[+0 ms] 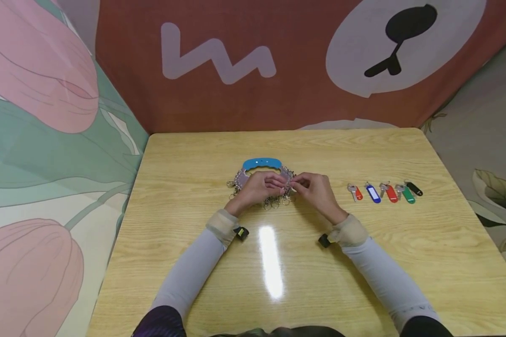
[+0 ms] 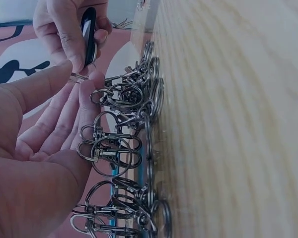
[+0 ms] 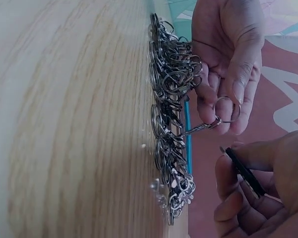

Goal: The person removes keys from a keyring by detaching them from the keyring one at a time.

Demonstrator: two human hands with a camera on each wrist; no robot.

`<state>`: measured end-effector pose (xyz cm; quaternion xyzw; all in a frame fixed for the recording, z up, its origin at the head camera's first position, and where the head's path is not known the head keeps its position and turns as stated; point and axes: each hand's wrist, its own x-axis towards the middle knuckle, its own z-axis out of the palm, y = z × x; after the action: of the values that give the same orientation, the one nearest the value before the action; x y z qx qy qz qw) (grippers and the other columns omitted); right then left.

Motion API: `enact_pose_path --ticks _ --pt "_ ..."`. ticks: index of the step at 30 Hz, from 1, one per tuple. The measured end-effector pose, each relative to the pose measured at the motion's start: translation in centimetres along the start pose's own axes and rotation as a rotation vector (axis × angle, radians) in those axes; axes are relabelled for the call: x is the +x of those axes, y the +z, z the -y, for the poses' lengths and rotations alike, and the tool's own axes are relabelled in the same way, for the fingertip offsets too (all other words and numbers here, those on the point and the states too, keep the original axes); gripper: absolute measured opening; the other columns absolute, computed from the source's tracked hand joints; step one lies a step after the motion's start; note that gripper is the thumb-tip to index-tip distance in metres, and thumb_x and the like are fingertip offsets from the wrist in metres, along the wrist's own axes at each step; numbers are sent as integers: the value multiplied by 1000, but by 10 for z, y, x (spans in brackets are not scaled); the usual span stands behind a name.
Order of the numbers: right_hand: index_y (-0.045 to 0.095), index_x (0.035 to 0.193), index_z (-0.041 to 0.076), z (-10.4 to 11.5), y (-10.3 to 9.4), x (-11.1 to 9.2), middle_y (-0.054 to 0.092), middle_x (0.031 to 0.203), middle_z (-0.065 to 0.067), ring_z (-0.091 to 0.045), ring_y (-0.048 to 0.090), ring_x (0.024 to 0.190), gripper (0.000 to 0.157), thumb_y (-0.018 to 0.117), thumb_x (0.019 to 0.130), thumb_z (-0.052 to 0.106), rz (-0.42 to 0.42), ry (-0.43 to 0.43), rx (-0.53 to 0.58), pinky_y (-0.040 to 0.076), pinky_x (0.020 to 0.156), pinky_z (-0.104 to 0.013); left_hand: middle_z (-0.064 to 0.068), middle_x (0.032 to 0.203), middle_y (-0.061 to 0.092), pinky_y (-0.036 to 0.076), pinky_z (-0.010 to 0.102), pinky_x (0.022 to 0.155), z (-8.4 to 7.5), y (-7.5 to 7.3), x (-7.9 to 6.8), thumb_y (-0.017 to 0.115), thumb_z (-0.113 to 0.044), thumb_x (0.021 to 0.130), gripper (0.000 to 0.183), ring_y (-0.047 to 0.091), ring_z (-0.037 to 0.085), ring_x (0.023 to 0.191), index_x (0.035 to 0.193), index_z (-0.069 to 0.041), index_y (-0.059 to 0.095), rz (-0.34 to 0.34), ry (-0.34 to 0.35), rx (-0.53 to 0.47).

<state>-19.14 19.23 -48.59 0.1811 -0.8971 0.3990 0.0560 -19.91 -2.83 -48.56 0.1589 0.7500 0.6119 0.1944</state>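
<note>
My left hand (image 1: 260, 186) is over a large key holder with a blue handle (image 1: 261, 163) and many metal clasps and rings hanging round its rim. Its thumb and fingers pinch a split ring (image 3: 228, 109), which joins a swivel clasp (image 3: 201, 129) reaching to the holder. Close on the right, my right hand (image 1: 317, 191) pinches a black key tag (image 3: 247, 172) with a pale label strip. The tag's metal end points toward the split ring, fingertips of both hands nearly together. More clasps with rings (image 2: 111, 153) line the holder's edge beside the left palm.
To the right on the wooden table (image 1: 185, 281) lies a row: a red tag (image 1: 358, 193) with a key, a blue tag (image 1: 373, 193), another red tag (image 1: 391, 194), a green tag (image 1: 408, 195) and a black tag (image 1: 414, 188). A patterned backdrop stands behind.
</note>
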Motion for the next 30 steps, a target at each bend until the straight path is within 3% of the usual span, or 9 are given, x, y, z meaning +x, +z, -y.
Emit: enact_pose_path --ticks 9,18,30 --pt "81 97 2 -7 -14 -1 80 88 -12 -25 74 72 7 80 95 8 -36 42 -36 55 62 -23 14 117 76 60 29 94 0 -1 1 77 -4 96 28 73 25 107 123 2 72 -7 31 131" --pt "82 97 4 -32 -36 -11 80 85 -11 -22 72 72 8 77 97 10 -56 102 -108 49 61 -21 10 115 76 59 27 92 -2 0 0 77 -9 97 23 72 22 104 120 -3 75 -18 42 272" --pt "81 96 3 -66 -68 -28 79 87 -14 -22 70 72 9 78 96 11 -53 174 -229 47 60 -25 11 117 77 58 28 97 -4 1 -3 75 -7 98 22 72 23 108 120 -3 75 -37 69 353"
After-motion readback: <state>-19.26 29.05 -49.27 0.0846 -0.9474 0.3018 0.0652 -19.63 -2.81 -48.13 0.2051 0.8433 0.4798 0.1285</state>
